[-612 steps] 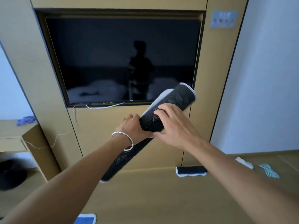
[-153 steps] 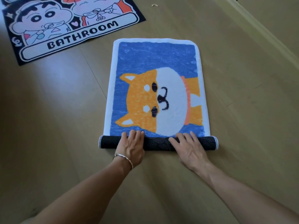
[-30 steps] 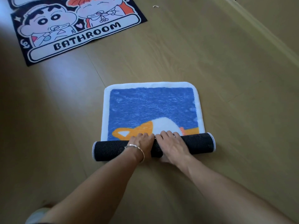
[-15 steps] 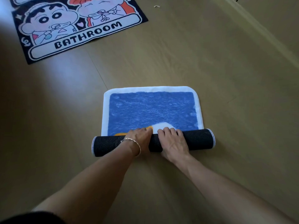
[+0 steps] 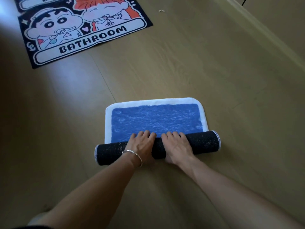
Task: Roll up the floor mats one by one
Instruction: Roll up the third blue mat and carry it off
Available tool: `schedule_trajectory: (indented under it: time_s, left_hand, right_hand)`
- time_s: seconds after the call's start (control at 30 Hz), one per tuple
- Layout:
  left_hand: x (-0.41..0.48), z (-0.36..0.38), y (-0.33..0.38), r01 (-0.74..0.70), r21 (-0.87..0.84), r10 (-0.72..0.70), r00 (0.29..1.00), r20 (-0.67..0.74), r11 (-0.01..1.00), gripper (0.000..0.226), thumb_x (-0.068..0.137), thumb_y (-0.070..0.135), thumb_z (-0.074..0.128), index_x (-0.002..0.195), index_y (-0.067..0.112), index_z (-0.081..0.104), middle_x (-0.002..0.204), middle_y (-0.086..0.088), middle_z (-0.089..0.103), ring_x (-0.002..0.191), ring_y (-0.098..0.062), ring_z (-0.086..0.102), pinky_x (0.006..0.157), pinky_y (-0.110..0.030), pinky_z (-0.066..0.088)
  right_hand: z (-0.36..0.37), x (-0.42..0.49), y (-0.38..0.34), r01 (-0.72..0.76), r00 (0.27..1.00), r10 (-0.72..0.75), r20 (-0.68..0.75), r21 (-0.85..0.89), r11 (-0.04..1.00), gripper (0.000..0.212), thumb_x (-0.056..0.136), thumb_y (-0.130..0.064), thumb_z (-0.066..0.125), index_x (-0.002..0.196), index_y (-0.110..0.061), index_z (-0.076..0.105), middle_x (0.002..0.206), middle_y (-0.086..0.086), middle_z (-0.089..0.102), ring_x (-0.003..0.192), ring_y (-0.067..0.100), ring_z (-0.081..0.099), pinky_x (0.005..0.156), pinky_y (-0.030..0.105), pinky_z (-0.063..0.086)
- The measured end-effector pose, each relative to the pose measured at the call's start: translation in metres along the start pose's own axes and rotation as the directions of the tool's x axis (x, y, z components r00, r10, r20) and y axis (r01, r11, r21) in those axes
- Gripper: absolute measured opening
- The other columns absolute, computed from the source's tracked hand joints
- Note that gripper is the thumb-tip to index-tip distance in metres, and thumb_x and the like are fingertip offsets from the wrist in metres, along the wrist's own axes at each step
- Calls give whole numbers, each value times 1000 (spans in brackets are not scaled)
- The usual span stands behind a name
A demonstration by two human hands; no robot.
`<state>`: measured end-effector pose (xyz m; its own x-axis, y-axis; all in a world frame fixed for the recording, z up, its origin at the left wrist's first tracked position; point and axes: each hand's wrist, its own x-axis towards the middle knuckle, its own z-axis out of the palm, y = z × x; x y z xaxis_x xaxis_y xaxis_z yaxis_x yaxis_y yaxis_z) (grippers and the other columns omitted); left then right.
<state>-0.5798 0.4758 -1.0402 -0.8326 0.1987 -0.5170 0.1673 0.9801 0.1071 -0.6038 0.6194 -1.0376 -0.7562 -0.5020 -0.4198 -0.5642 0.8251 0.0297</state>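
Left hand (image 5: 142,146) and right hand (image 5: 177,147) lay side by side at mid-roll, fingers (image 5: 175,135) bent over the top and clasping it, fingertips reaching the pile beyond. A thin metal bracelet (image 5: 132,154) sat on the left wrist. The roll (image 5: 203,142) was a cylinder of black dotted backing with white stitched ends, long axis left to right, right end slightly farther away. The unrolled remainder of the blue mat (image 5: 156,119), fuzzy blue pile with a white border and rounded corners, lay flat, pointing away from the person. All rested on the smooth wooden plank floor (image 5: 198,71). A cartoon mat (image 5: 79,30) lettered BATHROOM lay flat, well apart, far left.
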Motion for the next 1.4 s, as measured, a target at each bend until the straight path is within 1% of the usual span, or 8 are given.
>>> schedule_trajectory:
  time_s: [0.13,0.3,0.53,0.7,0.8,1.07,1.27,1.4]
  left_hand:
    - [-12,13,7,5,73,-1,999,-55,997,60,78,43,62,126,18,35,119,-3,43,112,-26,46,90,-40,37]
    - [8,-5,-10,26,-175,9,981,193,984,59,70,46,72,115,21,43,115,-3,54,106,-25,55,87,-41,47]
    - [-12,12,0,13,67,-5,992,-123,998,60,78,42,60,129,21,34,121,0,44,110,-23,46,88,-36,37]
    - [10,-8,-10,34,-166,-19,996,92,986,56,67,51,71,108,22,46,109,1,58,99,-22,58,80,-34,46]
    - [17,-18,-15,28,-191,11,979,201,981,63,60,51,76,109,24,46,110,2,60,98,-20,58,80,-33,47]
    - [3,-18,-2,-58,-4,58,995,76,998,88,51,67,76,119,20,45,116,0,50,109,-21,50,87,-36,40]
    - [11,-16,-4,-71,-122,96,972,214,990,79,51,72,73,111,23,55,109,1,55,105,-19,54,87,-31,42]
    - [13,-13,-9,-119,-119,138,976,169,986,109,44,76,72,136,30,37,139,6,30,132,-16,25,108,-41,26]
  right_hand:
    - [-27,16,7,-7,930,-71,361,209,978,50,68,-34,75,101,-18,41,94,-1,51,104,25,56,80,36,36]
    - [3,-7,-3,72,996,-72,45,7,997,76,74,-33,71,136,-17,30,126,5,45,116,27,45,107,44,26]
    - [-24,22,7,59,951,-107,292,169,984,49,69,-33,75,104,-19,44,98,-1,52,103,25,55,82,37,37]
    - [-18,14,11,127,980,-139,139,96,987,78,59,-52,80,120,-19,44,114,0,51,108,22,48,95,38,35]
    - [-12,7,7,117,993,-117,33,7,993,61,70,-37,74,118,-18,42,115,2,52,105,23,49,93,36,35]
    - [-29,33,24,-95,827,-119,550,345,934,55,55,-43,82,100,-22,60,97,0,66,86,21,63,76,33,55]
    - [-16,16,26,-44,884,-127,450,349,936,97,50,-62,80,131,-23,45,127,-1,39,121,19,36,99,41,41]
    - [-17,14,32,-85,899,-83,430,355,931,116,52,-65,79,144,-20,27,139,2,32,132,24,29,107,42,33]
